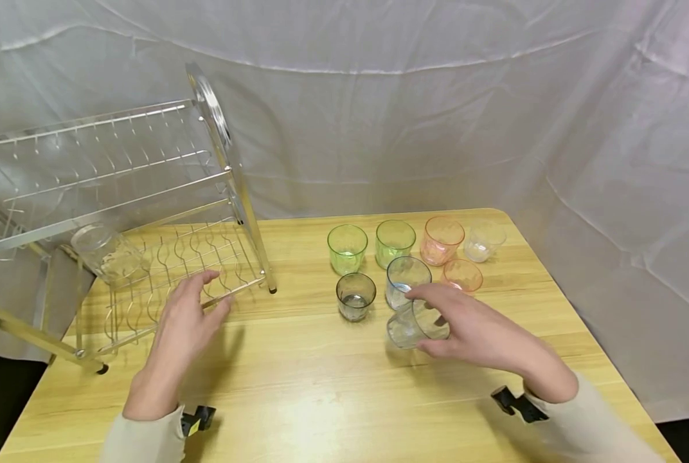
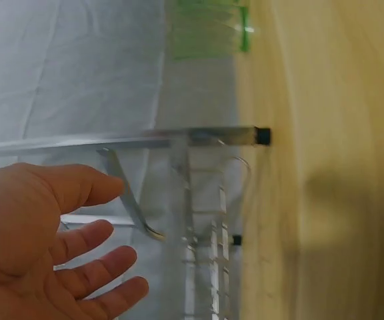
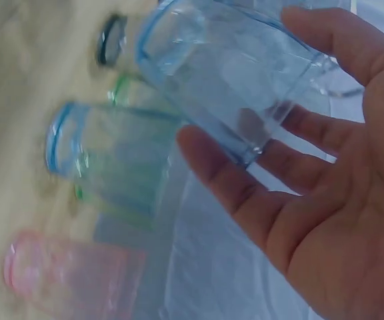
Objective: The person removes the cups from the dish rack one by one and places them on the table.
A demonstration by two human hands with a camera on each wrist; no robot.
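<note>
In the head view my right hand (image 1: 477, 328) grips a clear, bluish glass (image 1: 405, 328) between thumb and fingers. The glass is tilted, its mouth toward the palm. In the right wrist view, the fingers (image 3: 235, 190) curl about this same glass. Just behind it stands a blue-rimmed glass (image 1: 401, 289), with a dark grey glass (image 1: 355, 305) to the left. My left hand (image 1: 185, 321) hovers by the lower front rail of the metal dish rack (image 1: 252, 225). Its fingers are loosely bent, with nothing between them, as the left wrist view also shows.
Two green glasses (image 1: 347, 257), a pink glass (image 1: 437, 247), a small orange glass (image 1: 462, 275) and a clear glass (image 1: 483, 244) stand at the table's back. Another clear glass (image 1: 104, 251) lies tilted in the rack's lower tier. Grey cloth (image 1: 379, 141) hangs behind.
</note>
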